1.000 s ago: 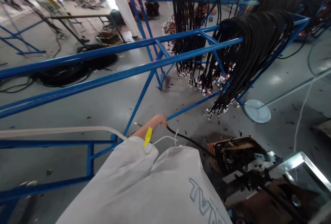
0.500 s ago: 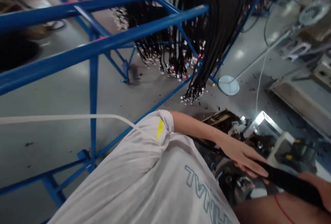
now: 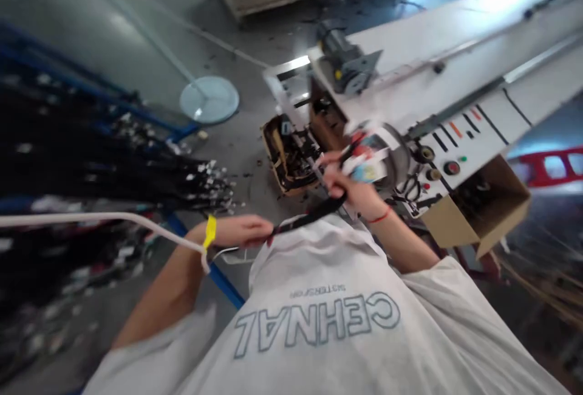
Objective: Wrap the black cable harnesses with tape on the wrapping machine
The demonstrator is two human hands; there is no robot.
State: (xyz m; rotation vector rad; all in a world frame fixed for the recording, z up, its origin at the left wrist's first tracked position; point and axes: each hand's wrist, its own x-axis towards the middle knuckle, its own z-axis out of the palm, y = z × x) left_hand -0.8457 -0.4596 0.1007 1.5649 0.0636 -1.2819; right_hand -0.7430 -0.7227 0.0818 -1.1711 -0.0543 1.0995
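My left hand (image 3: 243,230) is closed on one end of a black cable (image 3: 310,216) in front of my white shirt. A yellow tag and a white cord hang at that wrist. My right hand (image 3: 348,185) grips the cable's other end, where coloured wires show, and holds it up against a round metal part of a white machine (image 3: 460,79). The picture is smeared by motion.
A blue rack (image 3: 191,130) with bundles of black cables (image 3: 113,170) stands at the left. A cardboard box (image 3: 478,212) hangs under the machine's control panel. A box of scraps (image 3: 286,155) and a round fan base (image 3: 208,98) sit on the grey floor.
My view has swung right from the blue rack to the white machine. Both hands have come together on the black cable, and my right hand has risen to the machine.
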